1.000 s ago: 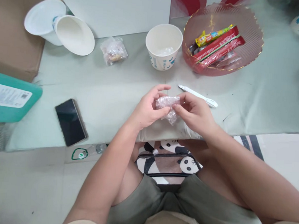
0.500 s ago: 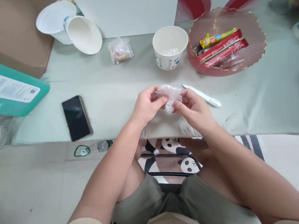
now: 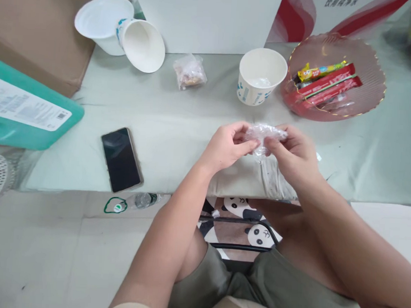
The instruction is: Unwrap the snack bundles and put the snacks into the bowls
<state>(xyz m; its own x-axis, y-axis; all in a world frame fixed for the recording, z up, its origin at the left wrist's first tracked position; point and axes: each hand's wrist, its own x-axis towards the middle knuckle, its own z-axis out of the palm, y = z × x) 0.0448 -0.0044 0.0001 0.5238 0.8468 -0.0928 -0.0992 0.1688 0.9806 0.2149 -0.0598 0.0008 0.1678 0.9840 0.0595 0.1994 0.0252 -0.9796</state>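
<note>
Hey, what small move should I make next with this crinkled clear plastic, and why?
I'd probably spread the crinkled clear plastic gently: the bare left hand and bare right hand pinch it from opposite sides, and it looks bunched between them.

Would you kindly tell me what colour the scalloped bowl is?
The bowl is translucent pink, gold-rimmed, in the head view.

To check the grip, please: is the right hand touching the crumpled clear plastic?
Touching: in the head view, the right hand pinches one side of the crumpled clear plastic.
</note>
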